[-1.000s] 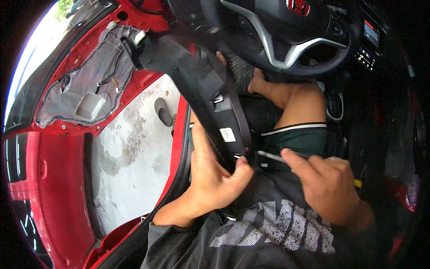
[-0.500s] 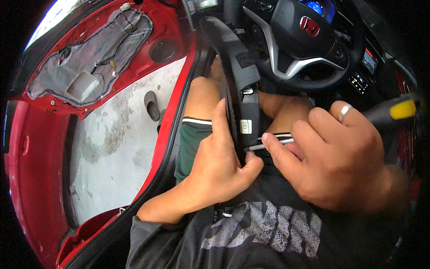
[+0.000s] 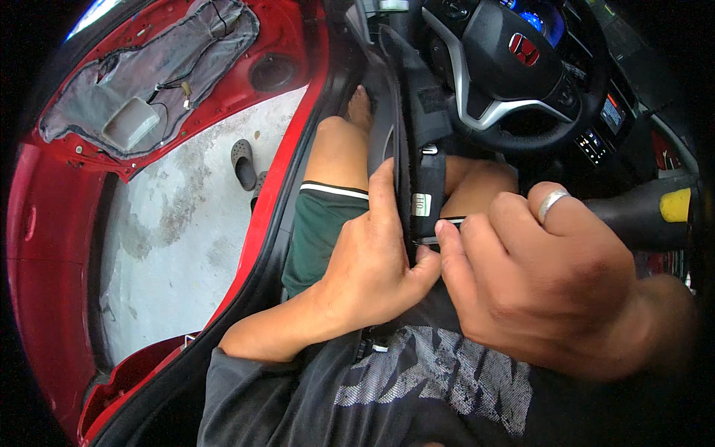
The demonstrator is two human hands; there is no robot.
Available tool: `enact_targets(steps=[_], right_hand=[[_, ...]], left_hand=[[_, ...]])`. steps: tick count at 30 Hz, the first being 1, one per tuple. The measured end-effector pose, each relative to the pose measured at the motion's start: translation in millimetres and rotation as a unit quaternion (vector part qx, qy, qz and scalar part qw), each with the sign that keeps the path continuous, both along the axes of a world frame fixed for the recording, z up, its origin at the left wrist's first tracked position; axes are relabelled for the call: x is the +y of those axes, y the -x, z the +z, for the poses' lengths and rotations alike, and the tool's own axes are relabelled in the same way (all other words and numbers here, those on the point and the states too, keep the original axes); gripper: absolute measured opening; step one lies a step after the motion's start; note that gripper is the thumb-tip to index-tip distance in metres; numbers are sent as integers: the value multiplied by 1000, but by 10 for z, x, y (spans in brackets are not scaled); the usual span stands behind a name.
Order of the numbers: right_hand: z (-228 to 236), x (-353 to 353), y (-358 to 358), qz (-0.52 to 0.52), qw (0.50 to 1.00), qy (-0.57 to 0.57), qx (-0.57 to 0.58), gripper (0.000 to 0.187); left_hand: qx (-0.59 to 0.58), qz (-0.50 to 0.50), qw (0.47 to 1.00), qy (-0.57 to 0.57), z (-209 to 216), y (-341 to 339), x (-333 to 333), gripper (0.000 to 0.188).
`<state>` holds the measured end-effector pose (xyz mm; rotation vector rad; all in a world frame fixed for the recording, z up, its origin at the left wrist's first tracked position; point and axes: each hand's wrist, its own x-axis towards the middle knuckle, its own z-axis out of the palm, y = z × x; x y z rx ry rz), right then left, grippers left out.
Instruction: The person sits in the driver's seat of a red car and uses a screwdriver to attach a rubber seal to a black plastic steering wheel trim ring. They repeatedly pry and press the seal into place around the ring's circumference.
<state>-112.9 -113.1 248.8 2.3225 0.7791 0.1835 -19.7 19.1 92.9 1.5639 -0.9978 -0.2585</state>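
A long black plastic trim piece (image 3: 427,173) with a small white label stands lengthwise over my lap, between my legs. My left hand (image 3: 372,257) grips its near end, with the index finger stretched along its left side and the thumb bent round the edge. Closed round a screwdriver, my right hand (image 3: 544,276) is just right of that end. The screwdriver's thin metal shaft (image 3: 427,241) meets the trim near my left thumb; its exact tip is hidden. Behind the right hand sticks out a thick black handle with a yellow patch (image 3: 675,205).
A steering wheel (image 3: 514,71) is close beyond the trim, with a lit screen (image 3: 613,112) to its right. On the left the red car door (image 3: 287,37) stands open, its inner lining exposed. Grey clogs (image 3: 243,164) lie on the concrete floor (image 3: 160,276) outside.
The trim piece and both hands appear slightly shifted right as the view moved. My right hand has turned a little, and the black-and-yellow handle sits lower and flatter.
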Motion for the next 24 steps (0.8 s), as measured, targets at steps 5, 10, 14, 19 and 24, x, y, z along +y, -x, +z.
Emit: enact_targets(steps=[5, 10, 14, 19, 24], right_hand=[[-226, 140, 18, -43, 998, -44, 9, 15], [-126, 113, -82, 40, 996, 85, 1, 21], [100, -4, -252, 0, 997, 62, 44, 15], [254, -322, -16, -93, 979, -148, -100, 28], [-445, -684, 300, -222, 933, -282, -11, 43]], left_hand=[[32, -7, 999, -6, -62, -2, 64, 88], [73, 1, 991, -111, -62, -18, 95, 104], [136, 23, 990, -25, -135, -255, -70, 92], [212, -45, 976, 1, -433, -758, 116, 76], [388, -102, 916, -25, -689, -1095, 75, 67]])
